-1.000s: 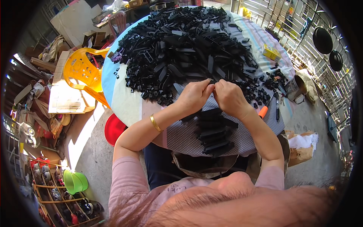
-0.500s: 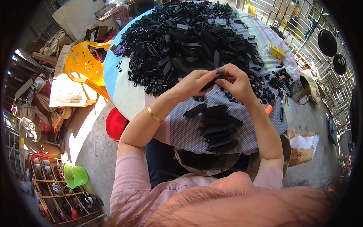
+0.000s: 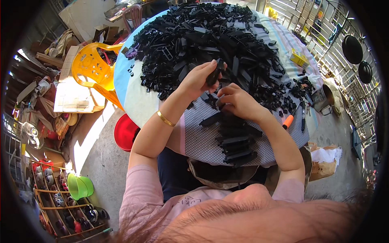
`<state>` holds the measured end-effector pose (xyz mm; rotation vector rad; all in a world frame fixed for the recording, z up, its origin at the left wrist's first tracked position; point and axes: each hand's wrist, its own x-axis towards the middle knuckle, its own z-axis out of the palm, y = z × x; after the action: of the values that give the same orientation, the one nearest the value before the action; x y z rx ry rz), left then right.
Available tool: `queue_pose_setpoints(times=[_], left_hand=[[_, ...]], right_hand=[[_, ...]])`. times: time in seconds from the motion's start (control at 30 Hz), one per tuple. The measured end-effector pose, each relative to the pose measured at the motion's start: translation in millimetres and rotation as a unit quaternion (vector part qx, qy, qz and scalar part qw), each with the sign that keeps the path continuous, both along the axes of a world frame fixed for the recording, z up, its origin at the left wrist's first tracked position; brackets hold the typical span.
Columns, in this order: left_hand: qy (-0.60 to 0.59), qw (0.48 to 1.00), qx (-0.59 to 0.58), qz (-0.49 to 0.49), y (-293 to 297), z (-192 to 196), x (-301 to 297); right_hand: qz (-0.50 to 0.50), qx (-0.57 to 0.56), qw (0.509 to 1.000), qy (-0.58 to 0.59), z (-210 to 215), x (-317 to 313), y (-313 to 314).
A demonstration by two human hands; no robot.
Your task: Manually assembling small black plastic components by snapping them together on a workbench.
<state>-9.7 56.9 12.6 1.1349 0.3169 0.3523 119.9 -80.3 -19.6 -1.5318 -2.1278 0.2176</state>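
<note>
My left hand point(image 3: 197, 81) is raised over the table's near half, its fingers closed around a long black plastic piece point(image 3: 214, 74) held tilted. Lower and to its right, my right hand point(image 3: 242, 103) is palm down with bent fingers apart, the fingertips by small black pieces point(image 3: 208, 99). No held piece shows in it. Just below that hand, a row of long black plastic pieces point(image 3: 236, 146) lies stacked toward the table's near edge. Beyond both hands spreads a big heap of black plastic parts point(image 3: 202, 40).
The round table point(image 3: 129, 97) has a patterned cloth. At its right lie an orange-handled tool point(image 3: 288, 121), a black pen point(image 3: 303, 117), a yellow box point(image 3: 299, 58) and a metal mug point(image 3: 323, 97). A yellow chair point(image 3: 91, 65) and red basin point(image 3: 125, 131) stand left.
My hands were together at one black piece and have parted. The left has lifted left with the long piece; the right has dropped toward the small pieces on the table.
</note>
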Motion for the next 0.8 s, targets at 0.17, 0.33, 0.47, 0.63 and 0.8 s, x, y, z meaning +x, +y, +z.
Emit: queue_pose_setpoints(times=[0.17, 0.33, 0.47, 0.63, 0.8], left_hand=[[-0.006, 1.000, 0.000, -0.009, -2.2, -6.8, 0.7], [0.014, 0.999, -0.005, -0.031, -20.7, -5.8, 2.3], [0.022, 1.000, -0.017, -0.014, -32.1, -8.9, 6.7], [-0.006, 1.000, -0.010, -0.025, -30.0, -14.3, 7.6], [-0.008, 1.000, 0.010, -0.020, -28.1, -18.9, 9.0]], right_hand=[[-0.091, 0.082, 0.973, 0.198, 12.9, 1.2, -5.0], [-0.154, 0.086, 0.881, 0.438, 22.0, 4.4, -17.1], [-0.153, 0.046, 0.860, 0.485, 19.3, 5.3, -19.3], [-0.132, 0.041, 0.852, 0.506, 21.2, -0.5, -18.4], [-0.182, 0.060, 0.881, 0.433, 18.8, -2.5, -18.6]])
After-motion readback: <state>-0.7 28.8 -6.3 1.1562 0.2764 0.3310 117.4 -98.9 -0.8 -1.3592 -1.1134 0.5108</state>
